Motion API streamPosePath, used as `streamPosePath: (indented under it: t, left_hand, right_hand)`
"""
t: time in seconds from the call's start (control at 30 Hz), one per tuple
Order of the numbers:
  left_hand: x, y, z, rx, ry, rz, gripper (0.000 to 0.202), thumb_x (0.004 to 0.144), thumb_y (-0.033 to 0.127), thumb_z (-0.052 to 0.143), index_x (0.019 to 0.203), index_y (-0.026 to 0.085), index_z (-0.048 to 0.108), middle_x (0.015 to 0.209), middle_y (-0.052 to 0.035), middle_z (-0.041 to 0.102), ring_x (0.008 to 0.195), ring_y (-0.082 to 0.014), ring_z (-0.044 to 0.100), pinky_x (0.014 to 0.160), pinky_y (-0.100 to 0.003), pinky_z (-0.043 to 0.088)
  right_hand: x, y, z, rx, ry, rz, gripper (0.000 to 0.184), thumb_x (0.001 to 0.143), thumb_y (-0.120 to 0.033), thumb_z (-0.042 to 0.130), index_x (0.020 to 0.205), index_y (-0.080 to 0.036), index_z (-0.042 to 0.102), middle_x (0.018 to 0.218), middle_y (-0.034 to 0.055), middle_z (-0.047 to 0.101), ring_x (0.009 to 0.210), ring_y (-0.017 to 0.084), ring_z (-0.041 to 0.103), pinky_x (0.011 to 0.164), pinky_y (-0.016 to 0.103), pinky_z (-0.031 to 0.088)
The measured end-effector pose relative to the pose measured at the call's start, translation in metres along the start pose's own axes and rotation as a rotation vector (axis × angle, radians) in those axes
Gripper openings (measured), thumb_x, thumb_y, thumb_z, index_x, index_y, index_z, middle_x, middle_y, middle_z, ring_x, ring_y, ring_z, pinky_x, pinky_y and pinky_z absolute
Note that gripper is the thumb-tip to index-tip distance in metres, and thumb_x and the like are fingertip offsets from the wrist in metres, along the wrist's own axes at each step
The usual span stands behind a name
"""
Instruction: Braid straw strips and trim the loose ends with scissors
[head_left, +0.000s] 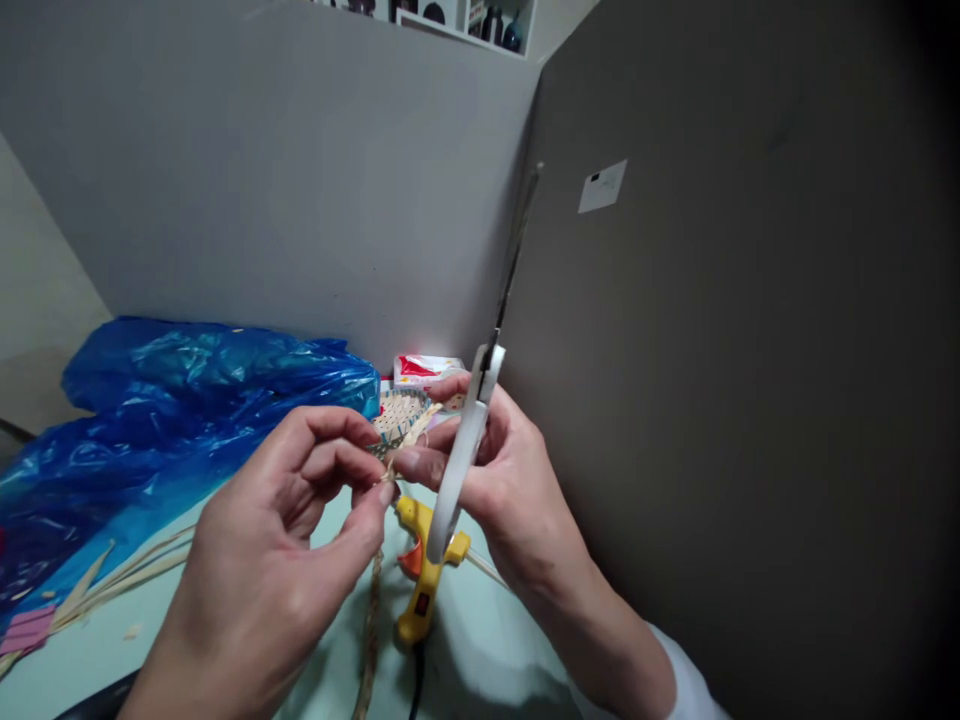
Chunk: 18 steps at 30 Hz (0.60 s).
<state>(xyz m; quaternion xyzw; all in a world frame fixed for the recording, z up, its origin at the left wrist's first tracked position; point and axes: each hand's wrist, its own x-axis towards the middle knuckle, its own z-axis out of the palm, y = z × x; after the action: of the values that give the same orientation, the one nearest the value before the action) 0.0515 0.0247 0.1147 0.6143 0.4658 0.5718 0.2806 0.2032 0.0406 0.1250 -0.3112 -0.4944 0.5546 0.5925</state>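
My left hand [277, 540] pinches the upper end of a thin braided straw cord [373, 610] between thumb and fingertips. The cord hangs from there toward the table's front edge. Right beside it, my right hand [510, 480] is closed, its thumb and fingers on the pale straw strands [421, 425] at the braid's end. White-handled scissors [459, 470] are also held in that hand, blades pointing up and away. Behind the hands lies a yellow hot glue gun [424, 590] with an orange trigger, partly covered by the scissor handle.
A crumpled blue plastic bag [217, 375] covers the left back. Loose straw strips [135, 575] with a pink band [28, 630] lie at left. A woven piece [401, 410] and a red-white packet [427, 368] sit behind. A grey partition [315, 180] and dark panel [750, 350] enclose the table [495, 660].
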Motion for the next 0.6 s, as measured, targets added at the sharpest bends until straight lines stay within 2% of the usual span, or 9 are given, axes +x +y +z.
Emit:
streamPosePath:
  t: [0.13, 0.2, 0.27, 0.37, 0.4, 0.47, 0.53, 0.6]
  left_hand:
    - [0.003, 0.002, 0.002, -0.118, -0.007, -0.087, 0.024, 0.062, 0.024, 0.080, 0.079, 0.024, 0.064, 0.064, 0.0047, 0.069, 0.060, -0.0149, 0.069, 0.049, -0.017, 0.054]
    - [0.004, 0.000, 0.001, -0.212, -0.062, -0.172, 0.027, 0.063, 0.026, 0.084, 0.082, 0.024, 0.065, 0.070, 0.0030, 0.071, 0.065, -0.0183, 0.072, 0.050, -0.019, 0.056]
    - [0.002, -0.001, 0.000, -0.293, -0.124, -0.283, 0.031, 0.068, 0.034, 0.085, 0.092, 0.027, 0.067, 0.077, 0.0012, 0.074, 0.070, -0.0206, 0.074, 0.054, -0.022, 0.058]
    - [-0.001, -0.001, 0.000, -0.374, -0.227, -0.439, 0.034, 0.077, 0.044, 0.080, 0.106, 0.029, 0.070, 0.080, -0.0011, 0.076, 0.073, -0.0187, 0.073, 0.062, -0.021, 0.060]
    - [-0.002, 0.000, 0.001, -0.392, -0.263, -0.467, 0.034, 0.078, 0.046, 0.079, 0.106, 0.028, 0.072, 0.078, -0.0019, 0.076, 0.073, -0.0179, 0.072, 0.064, -0.020, 0.059]
    - [-0.004, 0.001, 0.002, -0.399, -0.329, -0.471, 0.031, 0.076, 0.049, 0.080, 0.096, 0.026, 0.076, 0.069, -0.0021, 0.073, 0.066, -0.0161, 0.068, 0.058, -0.018, 0.056]
    - [-0.006, 0.000, 0.003, -0.368, -0.265, -0.461, 0.030, 0.073, 0.049, 0.082, 0.089, 0.025, 0.078, 0.064, 0.0000, 0.070, 0.058, -0.0125, 0.062, 0.053, -0.016, 0.052]
    - [-0.008, -0.002, 0.002, -0.340, -0.159, -0.451, 0.034, 0.067, 0.050, 0.085, 0.092, 0.027, 0.080, 0.065, 0.0019, 0.069, 0.055, -0.0100, 0.057, 0.051, -0.014, 0.049]
  right_hand:
    - [0.001, 0.003, -0.004, 0.070, -0.027, 0.022, 0.050, 0.058, -0.014, 0.088, 0.093, -0.025, 0.053, 0.066, -0.0081, 0.066, 0.058, 0.012, 0.061, 0.059, 0.024, 0.049]
    - [0.003, 0.003, -0.007, 0.083, -0.038, 0.037, 0.051, 0.059, -0.016, 0.089, 0.094, -0.024, 0.053, 0.067, -0.0082, 0.064, 0.058, 0.011, 0.061, 0.059, 0.024, 0.050]
    - [0.005, 0.002, -0.010, 0.094, -0.026, 0.041, 0.052, 0.060, -0.018, 0.090, 0.097, -0.024, 0.054, 0.069, -0.0083, 0.063, 0.059, 0.010, 0.060, 0.060, 0.023, 0.050]
    - [0.007, 0.000, -0.014, 0.130, 0.019, 0.014, 0.054, 0.059, -0.016, 0.090, 0.100, -0.023, 0.055, 0.070, -0.0092, 0.063, 0.059, 0.008, 0.058, 0.060, 0.021, 0.048]
    - [0.008, 0.000, -0.014, 0.144, 0.026, 0.005, 0.054, 0.059, -0.015, 0.090, 0.100, -0.022, 0.055, 0.069, -0.0094, 0.063, 0.058, 0.007, 0.057, 0.060, 0.020, 0.049]
    - [0.008, -0.001, -0.014, 0.165, 0.026, -0.007, 0.054, 0.059, -0.013, 0.088, 0.100, -0.022, 0.055, 0.066, -0.0094, 0.064, 0.058, 0.008, 0.058, 0.061, 0.020, 0.049]
    - [0.006, -0.001, -0.013, 0.172, 0.016, -0.011, 0.054, 0.061, -0.012, 0.087, 0.103, -0.022, 0.054, 0.065, -0.0089, 0.066, 0.060, 0.009, 0.061, 0.064, 0.021, 0.051]
    - [0.005, -0.001, -0.012, 0.174, 0.005, -0.010, 0.056, 0.063, -0.012, 0.086, 0.106, -0.023, 0.052, 0.067, -0.0084, 0.068, 0.062, 0.010, 0.064, 0.066, 0.022, 0.052]
